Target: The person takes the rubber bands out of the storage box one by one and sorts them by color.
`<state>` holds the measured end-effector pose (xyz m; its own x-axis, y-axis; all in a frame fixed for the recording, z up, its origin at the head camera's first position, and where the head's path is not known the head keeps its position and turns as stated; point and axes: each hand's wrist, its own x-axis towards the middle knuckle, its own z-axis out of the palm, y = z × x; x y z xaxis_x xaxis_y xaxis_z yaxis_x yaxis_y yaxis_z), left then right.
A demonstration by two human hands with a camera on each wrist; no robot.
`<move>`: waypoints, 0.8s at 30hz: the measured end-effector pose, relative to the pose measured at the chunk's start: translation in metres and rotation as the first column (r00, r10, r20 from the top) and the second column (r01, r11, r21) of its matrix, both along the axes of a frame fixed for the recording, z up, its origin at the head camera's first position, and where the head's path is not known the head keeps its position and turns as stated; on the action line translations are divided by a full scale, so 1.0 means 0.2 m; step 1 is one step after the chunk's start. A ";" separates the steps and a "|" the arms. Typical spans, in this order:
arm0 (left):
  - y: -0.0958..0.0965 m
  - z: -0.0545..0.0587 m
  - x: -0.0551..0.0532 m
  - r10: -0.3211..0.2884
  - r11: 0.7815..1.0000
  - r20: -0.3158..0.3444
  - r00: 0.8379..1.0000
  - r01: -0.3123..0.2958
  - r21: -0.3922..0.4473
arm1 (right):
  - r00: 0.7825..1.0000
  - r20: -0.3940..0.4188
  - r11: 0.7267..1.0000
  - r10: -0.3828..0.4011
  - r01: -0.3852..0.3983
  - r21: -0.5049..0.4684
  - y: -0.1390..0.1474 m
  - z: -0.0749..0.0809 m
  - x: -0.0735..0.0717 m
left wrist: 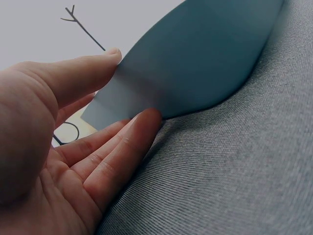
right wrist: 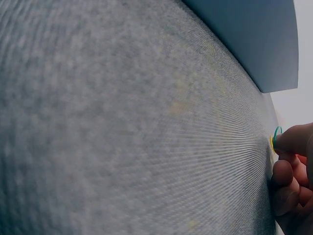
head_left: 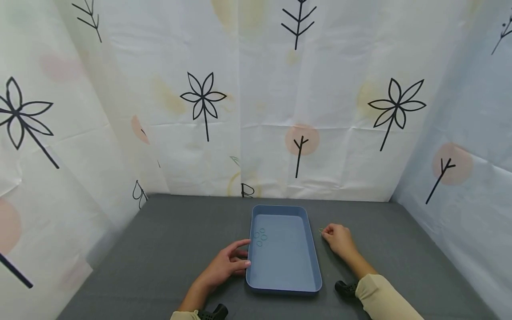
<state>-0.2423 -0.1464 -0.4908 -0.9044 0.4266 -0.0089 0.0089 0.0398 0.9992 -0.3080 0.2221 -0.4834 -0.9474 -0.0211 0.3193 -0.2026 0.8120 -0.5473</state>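
A blue rectangular tray lies on the grey table. Several thin green rings lie inside it near its left wall. My left hand rests against the tray's left side. In the left wrist view, the fingertips touch low on the outer wall, with the thumb at the upper edge, all fairly straight. To the right of the tray, my right hand pinches thin rings between thumb and fingertips, close to the table. The right wrist view shows a green ring and a yellow ring there, partly hidden by the fingers.
Grey cloth covers the table. White patterned sheets hang behind it and along both sides. A black strap device sits on the right wrist, and another on the left.
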 end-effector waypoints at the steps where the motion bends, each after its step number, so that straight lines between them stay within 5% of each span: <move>1: 0.00 0.00 0.00 0.000 1.000 -0.001 1.000 0.000 -0.003 | 1.000 0.004 1.000 -0.006 0.006 0.006 0.00 0.00 0.00; 24: -0.01 0.00 -0.01 0.003 1.000 0.013 1.000 -0.003 0.003 | 0.998 0.036 0.997 -0.048 0.046 0.062 0.01 0.01 0.00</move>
